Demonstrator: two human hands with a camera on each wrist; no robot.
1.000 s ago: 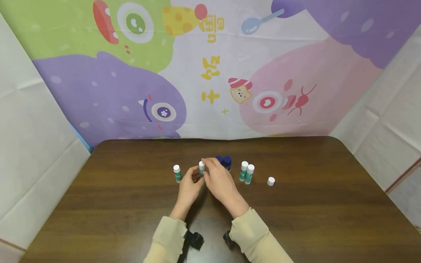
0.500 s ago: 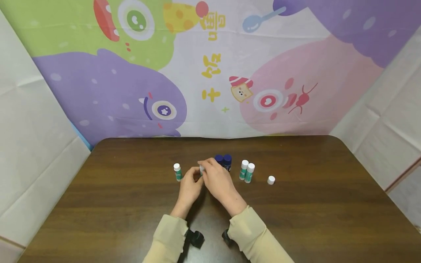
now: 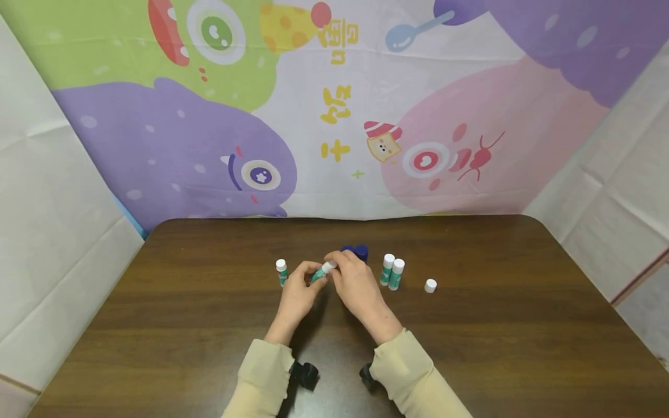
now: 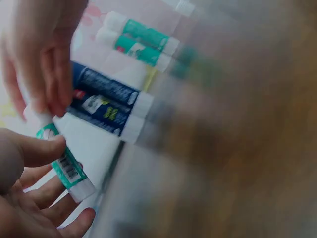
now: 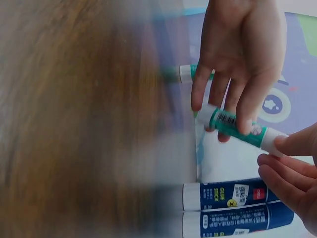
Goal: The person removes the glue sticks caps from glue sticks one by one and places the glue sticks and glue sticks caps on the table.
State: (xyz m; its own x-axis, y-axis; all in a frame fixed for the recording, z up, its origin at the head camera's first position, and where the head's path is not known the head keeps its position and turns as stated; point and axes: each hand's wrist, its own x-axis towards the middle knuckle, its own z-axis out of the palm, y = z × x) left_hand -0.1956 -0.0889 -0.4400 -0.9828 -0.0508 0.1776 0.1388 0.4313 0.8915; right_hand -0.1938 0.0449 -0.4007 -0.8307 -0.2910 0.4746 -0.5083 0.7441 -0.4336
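A green glue stick with a white cap [image 3: 320,271] is tilted between both hands above the table. Its green body is gripped by my left hand [image 3: 300,295], thumb on one side and fingers on the other, as the left wrist view shows. With thumb and fingertips, my right hand [image 3: 358,289] pinches the white cap end [image 5: 272,141]. Just left of my left hand, another green glue stick [image 3: 282,273] stands upright. Two dark blue glue sticks [image 5: 237,198] stand side by side behind my right hand, which partly hides them in the head view.
Two green glue sticks [image 3: 392,273] stand together to the right of my right hand. Farther right, a loose white cap [image 3: 431,285] sits on the brown wooden table [image 3: 496,337]. A cartoon-printed cloth [image 3: 334,191] hangs behind the table's back edge.
The held glue stick was upright between the hands and is now tilted, its cap end toward the right. My right hand has shifted slightly right, uncovering more of the stick.
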